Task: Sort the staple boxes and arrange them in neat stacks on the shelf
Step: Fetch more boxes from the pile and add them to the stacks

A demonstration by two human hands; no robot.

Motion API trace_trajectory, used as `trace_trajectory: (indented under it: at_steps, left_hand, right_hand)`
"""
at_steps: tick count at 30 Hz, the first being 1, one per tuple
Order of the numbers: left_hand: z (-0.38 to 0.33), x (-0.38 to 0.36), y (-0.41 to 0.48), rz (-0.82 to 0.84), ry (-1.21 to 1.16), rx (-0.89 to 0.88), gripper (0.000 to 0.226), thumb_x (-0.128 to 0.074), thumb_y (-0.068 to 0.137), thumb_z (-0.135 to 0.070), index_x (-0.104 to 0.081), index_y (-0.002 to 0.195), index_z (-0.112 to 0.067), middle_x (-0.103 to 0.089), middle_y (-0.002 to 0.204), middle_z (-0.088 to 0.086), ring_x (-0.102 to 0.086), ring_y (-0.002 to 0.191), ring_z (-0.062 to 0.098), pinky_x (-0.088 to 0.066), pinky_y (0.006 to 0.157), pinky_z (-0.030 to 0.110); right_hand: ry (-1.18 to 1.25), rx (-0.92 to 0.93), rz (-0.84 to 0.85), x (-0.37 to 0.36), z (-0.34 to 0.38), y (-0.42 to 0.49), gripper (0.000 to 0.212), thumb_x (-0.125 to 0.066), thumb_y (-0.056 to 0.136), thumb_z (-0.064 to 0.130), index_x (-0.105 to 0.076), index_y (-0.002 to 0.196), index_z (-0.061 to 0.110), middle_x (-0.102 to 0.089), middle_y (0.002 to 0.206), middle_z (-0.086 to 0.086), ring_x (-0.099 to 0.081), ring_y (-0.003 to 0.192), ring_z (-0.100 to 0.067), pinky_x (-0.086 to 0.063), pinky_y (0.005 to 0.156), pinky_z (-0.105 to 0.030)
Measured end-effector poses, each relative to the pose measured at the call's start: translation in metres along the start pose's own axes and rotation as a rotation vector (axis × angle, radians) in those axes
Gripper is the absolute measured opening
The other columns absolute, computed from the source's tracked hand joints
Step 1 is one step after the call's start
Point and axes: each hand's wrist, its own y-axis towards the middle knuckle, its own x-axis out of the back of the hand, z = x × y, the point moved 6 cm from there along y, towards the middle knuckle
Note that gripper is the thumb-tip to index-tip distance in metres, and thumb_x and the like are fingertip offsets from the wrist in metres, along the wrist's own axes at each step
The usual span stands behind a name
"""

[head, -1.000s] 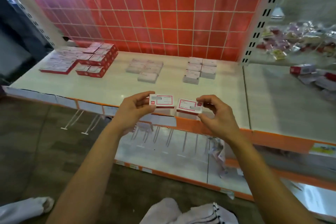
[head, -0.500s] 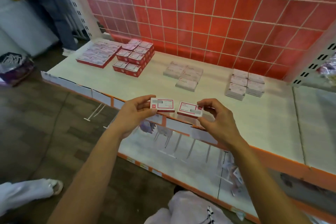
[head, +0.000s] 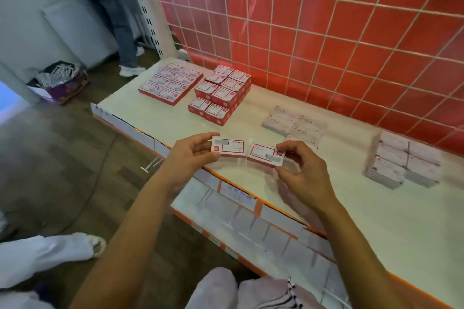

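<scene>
My left hand (head: 190,152) pinches one red-and-white staple box (head: 229,147) by its left end. My right hand (head: 305,170) pinches a second, similar staple box (head: 265,154) by its right end. Both boxes hover side by side, nearly touching, just above the front edge of the white shelf (head: 155,118). At the shelf's back left lie a flat layer of red staple boxes (head: 170,83) and a taller block of red stacks (head: 222,94). White staple boxes (head: 293,124) sit in the middle, and pale stacks (head: 401,162) stand to the right.
A red wall with a white wire grid (head: 313,32) backs the shelf. A lower shelf with hooks (head: 251,218) juts out beneath. A person's legs (head: 113,15) stand at the far left beside a box of items (head: 62,80) on the floor. My knees (head: 238,291) are at the bottom.
The view has swung left and closer, bringing the red stacks toward the centre. Both hands keep their boxes side by side at the shelf's front edge.
</scene>
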Motion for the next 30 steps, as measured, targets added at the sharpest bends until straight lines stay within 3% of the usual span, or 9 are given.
trace_trajectory:
  at_steps: [4, 8, 15, 21, 26, 30]
  left_hand:
    - [-0.002, 0.022, 0.023, 0.018, 0.04, -0.006, 0.046, -0.065, 0.086, -0.003, -0.056, 0.129, -0.017, -0.07, 0.109, -0.008, -0.066, 0.096, 0.0, -0.055, 0.083, 0.021]
    - [-0.003, 0.05, 0.05, 0.082, 0.069, -0.026, 0.046, -0.067, 0.084, -0.004, -0.058, 0.126, -0.022, -0.071, 0.109, -0.008, -0.066, 0.099, 0.003, -0.054, 0.084, 0.021]
    - [0.002, 0.129, 0.102, 0.192, 0.164, -0.025, 0.04, -0.069, 0.083, -0.011, -0.059, 0.113, -0.036, -0.071, 0.104, -0.016, -0.067, 0.099, 0.006, -0.055, 0.086, 0.025]
    - [0.007, 0.194, 0.138, 0.261, 0.236, -0.031, 0.04, -0.07, 0.082, -0.014, -0.058, 0.106, -0.043, -0.069, 0.1, -0.025, -0.066, 0.099, 0.001, -0.053, 0.081, 0.017]
    - [0.014, 0.238, 0.166, 0.272, 0.186, -0.009, 0.042, -0.068, 0.083, -0.009, -0.06, 0.119, -0.028, -0.07, 0.11, -0.009, -0.066, 0.103, 0.009, -0.053, 0.091, 0.031]
    - [0.015, 0.258, 0.183, 0.28, 0.144, -0.015, 0.043, -0.069, 0.082, -0.006, -0.059, 0.12, -0.024, -0.072, 0.103, -0.013, -0.068, 0.097, 0.006, -0.054, 0.079, 0.018]
  right_hand:
    - [-0.015, -0.002, -0.001, -0.016, 0.007, 0.021, 0.036, -0.07, 0.078, 0.004, -0.056, 0.104, 0.026, -0.062, 0.11, 0.003, -0.059, 0.1, -0.008, -0.048, 0.09, -0.017]
    - [-0.026, 0.002, -0.021, -0.042, 0.017, 0.042, 0.04, -0.07, 0.078, 0.004, -0.055, 0.105, 0.029, -0.062, 0.108, 0.007, -0.059, 0.102, -0.009, -0.047, 0.091, -0.02]
    - [-0.03, -0.047, -0.043, -0.117, 0.045, 0.078, 0.05, -0.068, 0.079, 0.002, -0.051, 0.099, 0.044, -0.06, 0.109, 0.011, -0.055, 0.103, 0.005, -0.042, 0.085, -0.004]
    - [-0.042, -0.096, -0.019, -0.181, 0.073, 0.105, 0.045, -0.07, 0.081, 0.009, -0.048, 0.097, 0.045, -0.056, 0.11, 0.017, -0.054, 0.101, 0.004, -0.043, 0.079, 0.0]
    - [-0.077, -0.125, -0.014, -0.222, 0.085, 0.127, 0.036, -0.07, 0.083, 0.014, -0.05, 0.105, 0.036, -0.054, 0.111, 0.015, -0.051, 0.101, 0.009, -0.041, 0.075, 0.002]
    - [-0.101, -0.143, -0.05, -0.242, 0.094, 0.144, 0.033, -0.069, 0.084, 0.016, -0.052, 0.106, 0.035, -0.055, 0.113, 0.015, -0.052, 0.102, 0.002, -0.043, 0.085, -0.007]
